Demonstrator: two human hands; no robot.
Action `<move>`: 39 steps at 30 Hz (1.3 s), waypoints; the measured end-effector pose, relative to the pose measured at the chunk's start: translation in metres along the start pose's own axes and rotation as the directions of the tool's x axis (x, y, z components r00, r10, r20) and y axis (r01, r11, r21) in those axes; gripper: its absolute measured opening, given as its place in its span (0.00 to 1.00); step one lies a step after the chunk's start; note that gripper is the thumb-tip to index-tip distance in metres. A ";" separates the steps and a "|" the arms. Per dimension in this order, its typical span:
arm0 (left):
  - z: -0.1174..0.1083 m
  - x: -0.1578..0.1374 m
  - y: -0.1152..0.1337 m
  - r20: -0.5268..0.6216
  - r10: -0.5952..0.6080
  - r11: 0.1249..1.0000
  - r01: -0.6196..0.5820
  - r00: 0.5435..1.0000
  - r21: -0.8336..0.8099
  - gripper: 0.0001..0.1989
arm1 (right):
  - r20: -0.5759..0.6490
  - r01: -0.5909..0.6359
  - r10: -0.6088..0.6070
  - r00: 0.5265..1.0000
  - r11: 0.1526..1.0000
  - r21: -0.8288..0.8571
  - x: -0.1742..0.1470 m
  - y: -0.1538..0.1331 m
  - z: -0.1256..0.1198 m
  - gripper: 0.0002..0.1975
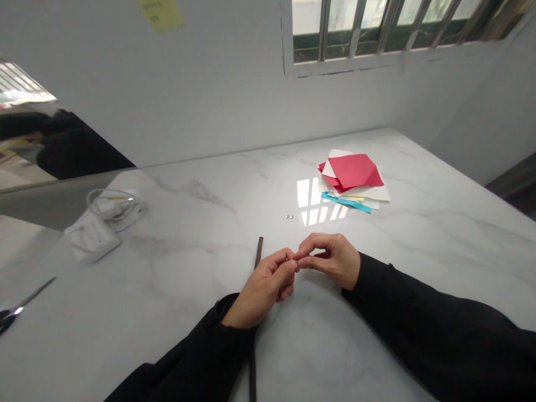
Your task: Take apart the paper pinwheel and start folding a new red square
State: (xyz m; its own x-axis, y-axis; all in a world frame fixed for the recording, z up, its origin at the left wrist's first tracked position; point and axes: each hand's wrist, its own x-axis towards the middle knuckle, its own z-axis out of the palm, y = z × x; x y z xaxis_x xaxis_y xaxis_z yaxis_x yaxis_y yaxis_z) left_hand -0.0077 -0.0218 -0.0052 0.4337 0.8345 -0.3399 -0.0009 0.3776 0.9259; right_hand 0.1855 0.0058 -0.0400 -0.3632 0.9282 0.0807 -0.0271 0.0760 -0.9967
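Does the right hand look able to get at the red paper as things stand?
Probably yes: nothing visible stands between the right hand and the red paper, though that hand seems to touch the left hand and would likely need to part first.

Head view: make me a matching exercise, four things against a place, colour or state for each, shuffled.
Things
1. Strip
2. Papers
3. Note
4. Right hand

Places, colours, states
A. Yellow, on the wall
B. Its fingers bent, their tips at those of the left hand
C. Brown, partly hidden by the left hand
D. Piled, red uppermost

Pairs: 1-C, 2-D, 3-A, 4-B
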 end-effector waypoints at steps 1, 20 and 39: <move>0.000 0.000 -0.001 0.005 -0.004 1.000 0.004 1.000 -0.004 0.16 | 0.007 0.003 -0.003 1.000 1.000 0.010 0.000 0.000 0.000 0.10; -0.004 0.002 -0.008 0.159 -0.037 0.988 0.060 0.986 -0.139 0.11 | 0.211 0.094 -0.083 0.974 0.994 -0.046 0.006 -0.008 -0.016 0.07; 0.001 -0.004 -0.005 0.277 -0.005 0.929 0.107 0.961 -0.355 0.16 | 0.122 0.051 -0.072 0.990 0.984 0.169 -0.002 -0.019 -0.002 0.14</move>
State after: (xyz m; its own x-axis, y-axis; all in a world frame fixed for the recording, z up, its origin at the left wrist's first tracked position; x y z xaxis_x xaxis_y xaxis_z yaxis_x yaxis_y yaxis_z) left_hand -0.0087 -0.0275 -0.0082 0.6663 0.6887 -0.2858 -0.2743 0.5829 0.7649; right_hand 0.1882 0.0036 -0.0217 -0.4717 0.8687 0.1514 -0.2028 0.0603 -0.9774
